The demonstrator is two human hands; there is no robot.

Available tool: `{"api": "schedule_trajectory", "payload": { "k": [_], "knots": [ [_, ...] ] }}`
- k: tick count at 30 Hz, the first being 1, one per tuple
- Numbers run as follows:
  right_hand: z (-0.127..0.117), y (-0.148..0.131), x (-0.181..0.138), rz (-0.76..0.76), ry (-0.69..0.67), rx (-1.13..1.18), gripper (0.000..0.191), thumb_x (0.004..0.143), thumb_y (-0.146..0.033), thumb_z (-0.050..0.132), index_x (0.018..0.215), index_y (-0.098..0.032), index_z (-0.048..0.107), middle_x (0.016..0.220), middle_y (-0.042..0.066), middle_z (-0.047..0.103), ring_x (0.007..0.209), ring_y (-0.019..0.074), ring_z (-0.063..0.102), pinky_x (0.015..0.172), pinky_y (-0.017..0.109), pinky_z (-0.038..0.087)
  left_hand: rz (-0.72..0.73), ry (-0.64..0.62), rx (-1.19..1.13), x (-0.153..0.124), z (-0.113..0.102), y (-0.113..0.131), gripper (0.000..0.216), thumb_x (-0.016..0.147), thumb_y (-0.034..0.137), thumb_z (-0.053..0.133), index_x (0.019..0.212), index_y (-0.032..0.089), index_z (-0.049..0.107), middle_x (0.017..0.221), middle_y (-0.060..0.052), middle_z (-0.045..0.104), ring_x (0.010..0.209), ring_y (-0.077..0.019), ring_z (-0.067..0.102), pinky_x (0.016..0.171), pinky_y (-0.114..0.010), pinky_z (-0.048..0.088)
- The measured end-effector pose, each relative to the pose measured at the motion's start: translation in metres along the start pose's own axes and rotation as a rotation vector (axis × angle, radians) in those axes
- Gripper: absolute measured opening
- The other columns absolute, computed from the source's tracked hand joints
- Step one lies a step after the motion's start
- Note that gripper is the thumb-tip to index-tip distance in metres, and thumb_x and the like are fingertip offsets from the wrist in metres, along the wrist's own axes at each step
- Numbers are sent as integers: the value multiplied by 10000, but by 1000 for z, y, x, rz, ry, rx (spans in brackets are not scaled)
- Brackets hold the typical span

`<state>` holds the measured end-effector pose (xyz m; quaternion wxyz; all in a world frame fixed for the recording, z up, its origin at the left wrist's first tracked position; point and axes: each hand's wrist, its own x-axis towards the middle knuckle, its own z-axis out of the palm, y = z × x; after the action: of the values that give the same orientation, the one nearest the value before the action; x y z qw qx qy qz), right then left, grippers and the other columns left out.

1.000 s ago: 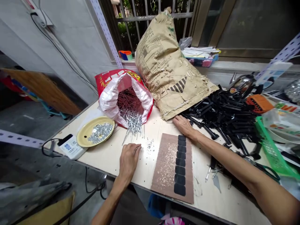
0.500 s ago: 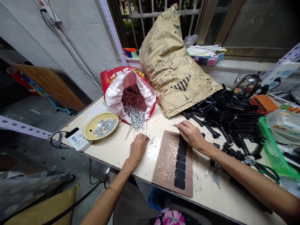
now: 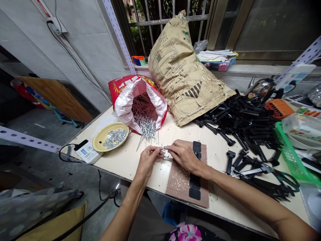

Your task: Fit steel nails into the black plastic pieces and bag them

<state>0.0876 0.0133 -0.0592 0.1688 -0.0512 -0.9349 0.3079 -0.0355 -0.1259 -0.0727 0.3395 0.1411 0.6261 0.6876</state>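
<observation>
My left hand [image 3: 147, 160] and my right hand [image 3: 183, 155] meet over a small heap of shiny metal bits [image 3: 165, 153] on the pale table [image 3: 125, 160]. The fingertips of both hands are pinched together at something tiny I cannot make out. Under my right hand lies a brown board [image 3: 187, 177] with a row of black pads. Loose silver rivets [image 3: 148, 130] spill from a red and white bag [image 3: 135, 100] just beyond my hands. A yellow plate [image 3: 100, 137] of small metal pieces sits to the left.
A big torn paper sack [image 3: 180, 73] leans against the barred window. A heap of black plastic parts [image 3: 245, 124] covers the right side, by a green basket [image 3: 288, 150] and an orange box [image 3: 278, 108]. A small white device [image 3: 86, 152] with a cable lies at the left edge.
My right hand has come back from the sack and black parts to the metal bits. My left hand slid forward and right to meet it, and both now pinch there.
</observation>
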Motion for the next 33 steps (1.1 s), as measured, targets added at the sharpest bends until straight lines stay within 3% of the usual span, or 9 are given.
{"api": "schedule_trajectory", "payload": {
  "k": [3, 9, 21, 28, 33],
  "knots": [
    [1, -6, 1, -3, 6, -24, 348, 942, -212, 401, 1244, -289, 555, 850, 31, 526, 759, 145, 519, 665, 245, 421, -46, -4, -151, -8, 7, 9, 318, 591, 313, 795, 755, 113, 611, 665, -18, 656, 625, -110, 614, 675, -255, 513],
    [-4, -9, -2, -3, 25, -70, 332, 944, -228, 411, 1230, -290, 568, 845, 29, 521, 758, 138, 516, 661, 233, 403, -72, 0, -230, -9, 10, 15, 301, 586, 271, 809, 754, 99, 629, 653, -23, 666, 612, -100, 623, 669, -230, 521],
    [-8, -12, -10, 24, 43, -166, 278, 941, -220, 421, 1150, -231, 605, 880, 43, 561, 785, 139, 540, 649, 226, 393, 55, -16, -106, -10, 13, 10, 246, 654, 252, 768, 798, 112, 627, 677, -8, 659, 632, -89, 624, 679, -210, 503],
    [-10, -17, -16, 92, 71, -232, 237, 944, -246, 426, 1064, -205, 627, 895, 37, 611, 789, 140, 572, 605, 229, 373, 5, -10, -107, -9, 17, 7, 296, 602, 240, 800, 821, 119, 640, 679, 13, 649, 586, -78, 618, 632, -194, 495],
    [-16, -19, -18, 98, 60, -325, 208, 938, -250, 452, 1008, -217, 644, 876, 30, 618, 819, 148, 571, 612, 238, 357, -44, -55, -85, -11, 18, 9, 285, 642, 300, 774, 811, 101, 661, 734, -32, 680, 609, -86, 620, 654, -210, 512]
  ]
}}
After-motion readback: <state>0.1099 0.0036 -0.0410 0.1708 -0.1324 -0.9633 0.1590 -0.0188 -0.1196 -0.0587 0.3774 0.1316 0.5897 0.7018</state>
